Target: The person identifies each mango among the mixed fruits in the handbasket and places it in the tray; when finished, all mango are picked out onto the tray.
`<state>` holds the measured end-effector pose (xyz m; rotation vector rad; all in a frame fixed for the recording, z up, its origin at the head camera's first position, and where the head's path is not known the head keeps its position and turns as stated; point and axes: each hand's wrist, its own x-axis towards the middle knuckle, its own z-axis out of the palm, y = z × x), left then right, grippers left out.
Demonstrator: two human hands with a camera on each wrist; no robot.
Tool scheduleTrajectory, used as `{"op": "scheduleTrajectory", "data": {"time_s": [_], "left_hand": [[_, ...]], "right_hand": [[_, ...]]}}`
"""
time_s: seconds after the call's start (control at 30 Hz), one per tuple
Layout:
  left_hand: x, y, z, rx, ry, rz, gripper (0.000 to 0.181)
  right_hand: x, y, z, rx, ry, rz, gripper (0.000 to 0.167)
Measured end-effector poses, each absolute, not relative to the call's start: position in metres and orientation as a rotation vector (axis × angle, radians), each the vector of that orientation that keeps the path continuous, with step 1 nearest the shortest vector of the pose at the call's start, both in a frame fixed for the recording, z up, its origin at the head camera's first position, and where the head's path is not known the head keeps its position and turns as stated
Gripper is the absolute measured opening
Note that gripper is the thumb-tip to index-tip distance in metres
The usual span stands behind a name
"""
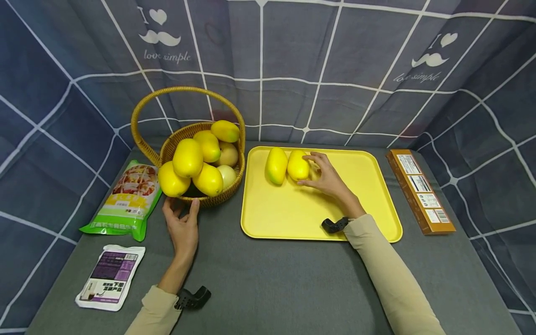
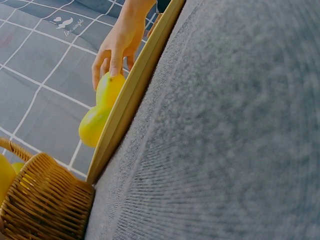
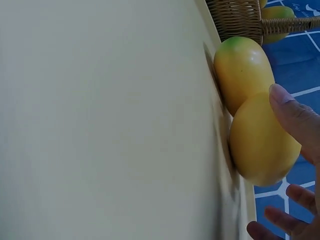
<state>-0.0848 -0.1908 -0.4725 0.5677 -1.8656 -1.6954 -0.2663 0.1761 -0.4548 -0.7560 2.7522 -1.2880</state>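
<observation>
Two yellow-green oval fruits (image 1: 276,166) side by side on yellow rectangular tray (image 1: 289,214). Around side of rightmost fruit (image 1: 298,165), right hand (image 1: 328,180), thumb and fingers spread; firm contact hard to confirm. Against front of round brown wicker basket (image 1: 219,197) holding yellow fruit (image 1: 188,158), left hand (image 1: 183,232), thumb and fingers apart. Beside basket, green printed plastic bag (image 1: 127,200).

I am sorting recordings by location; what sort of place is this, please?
Probably a staged tabletop booth: grid-patterned fabric hangs behind and beside a grey table, where a yellow tray and a wicker basket are set out.
</observation>
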Motion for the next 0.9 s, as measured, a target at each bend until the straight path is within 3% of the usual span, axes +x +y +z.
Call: {"op": "scheduleTrajectory", "data": {"time_s": [0.33,0.9], "left_hand": [[-0.084,-0.19,-0.473,0.568,-1.86,-1.683,0.072],[-0.083,-0.191,-0.47,0.563,-1.877,-1.704,0.073]], "right_hand": [[-0.255,0.152,-0.424,-1.006,2.825,-1.271,0.078],[-0.219,0.055,-0.403,-1.388,2.646,-1.26,0.076]]}}
